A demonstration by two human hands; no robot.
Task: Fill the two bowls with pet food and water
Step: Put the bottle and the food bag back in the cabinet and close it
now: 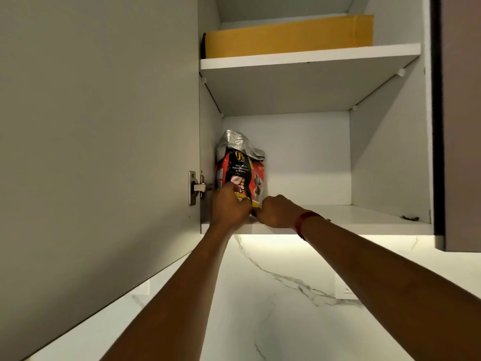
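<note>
A red and black pet food bag (240, 173) with a crumpled silver foil top stands upright on the white lower shelf (364, 217) of an open wall cabinet. It sits at the shelf's left side, just beside the cabinet's left wall and near the front edge.

Both bare arms reach up to it from below. The left hand (229, 205) is at the bag's lower left front. Its grip is closed, the fingers curled onto the bag's face by a yellow strip near the bottom. The right hand (277, 212) is at the bag's lower right corner, knuckles towards the camera. Its grip is closed too, the fingers bent round the bag's bottom edge, though the fingertips are hidden behind the hand. A dark red wristband (303, 222) circles the right wrist.

The white upper shelf (312, 57) carries a flat mustard-yellow cardboard package (286, 37), which lies across most of the shelf's width. The pale grey cabinet door (99, 126) stands swung open on the left, held by a silver metal hinge (196, 187) just left of the bag. A dark brown panel (460, 126) borders the cabinet on the right. A small dark speck of debris (410, 218) lies near the front right of the lower shelf.

Under the cabinet, a strip of light falls on a white marble wall with grey veins (273, 295). A white socket plate (346, 290) is set into the wall below the right forearm.
</note>
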